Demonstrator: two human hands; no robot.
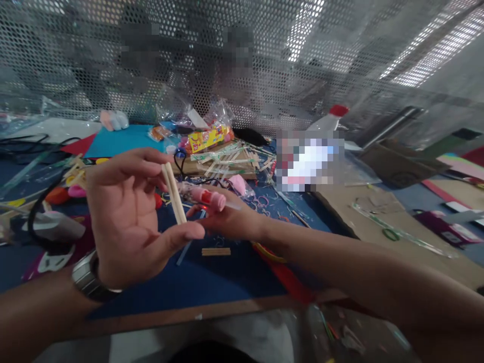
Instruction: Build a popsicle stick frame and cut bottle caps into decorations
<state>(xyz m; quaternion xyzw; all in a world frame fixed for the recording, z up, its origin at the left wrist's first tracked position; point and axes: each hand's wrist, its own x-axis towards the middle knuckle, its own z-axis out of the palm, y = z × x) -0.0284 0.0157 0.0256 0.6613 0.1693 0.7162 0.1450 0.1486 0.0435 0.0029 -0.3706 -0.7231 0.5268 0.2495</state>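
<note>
My left hand (128,217) is raised, palm towards me, and pinches two pale wooden craft sticks (174,194) upright between the thumb below and the fingertips above. A metal watch (87,278) is on that wrist. My right hand (230,219) reaches in from the right just behind the sticks. It is closed on a small pink tube with a red band (207,197), whose tip points right. A short bundle of sticks (216,251) lies on the blue mat (212,282) beneath both hands.
Craft clutter covers the table: loose sticks and packets (223,151), a yellow packet (207,139), a white bottle with a red cap (330,121), cardboard (393,222) to the right, a glue gun with black cable (49,227) on the left. Perforated mesh (242,60) stands behind.
</note>
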